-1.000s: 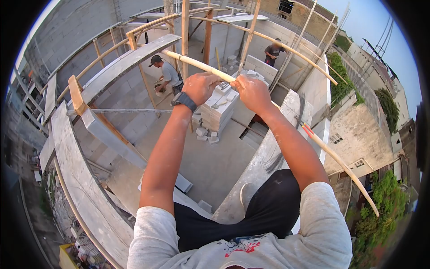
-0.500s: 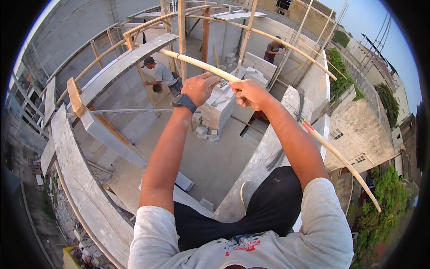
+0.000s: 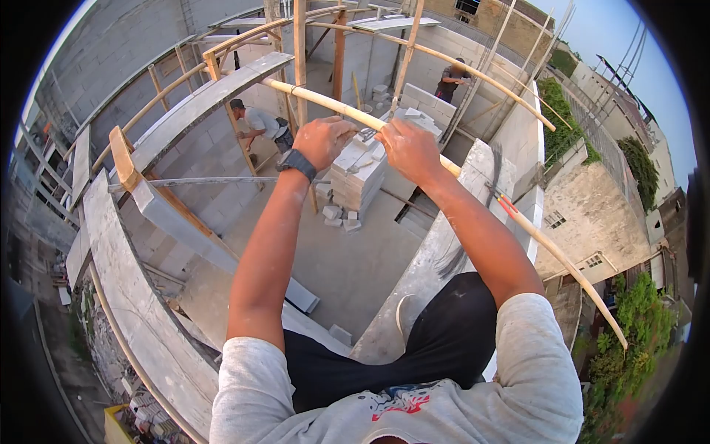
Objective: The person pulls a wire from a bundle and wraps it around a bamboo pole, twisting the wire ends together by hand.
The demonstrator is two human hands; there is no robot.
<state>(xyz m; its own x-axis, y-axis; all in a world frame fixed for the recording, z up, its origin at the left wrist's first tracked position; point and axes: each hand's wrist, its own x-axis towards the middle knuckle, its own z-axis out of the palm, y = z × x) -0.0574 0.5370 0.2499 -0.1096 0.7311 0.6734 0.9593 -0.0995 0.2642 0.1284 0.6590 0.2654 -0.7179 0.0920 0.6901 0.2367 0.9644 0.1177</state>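
Note:
A long pale bamboo pole point(image 3: 325, 102) runs from the upper left, past both hands, and down to the right. My right hand point(image 3: 407, 150) is closed at the pole, its fingers bent against it. Just to the left and slightly below the pole is my left hand point(image 3: 323, 140), with a dark watch point(image 3: 298, 164) on the wrist. Its fingers are pinched around a thin grey strand or wire point(image 3: 366, 134), too small to make out well. Red and orange ties point(image 3: 507, 206) mark the pole farther right, beside a bundle of dark wires point(image 3: 451, 255).
Stacked pale blocks point(image 3: 358, 177) stand on the floor below. One person point(image 3: 260, 126) bends at the left; another point(image 3: 452, 80) stands at the back. Concrete-stained planks point(image 3: 133, 296) lie at the left. A wide board point(image 3: 414, 285) runs under my leg, above a drop.
My right hand has risen and turned back against the pole, after its fingers hung lower half a second ago. My left hand moved slightly left. The bending person shifted left and lower.

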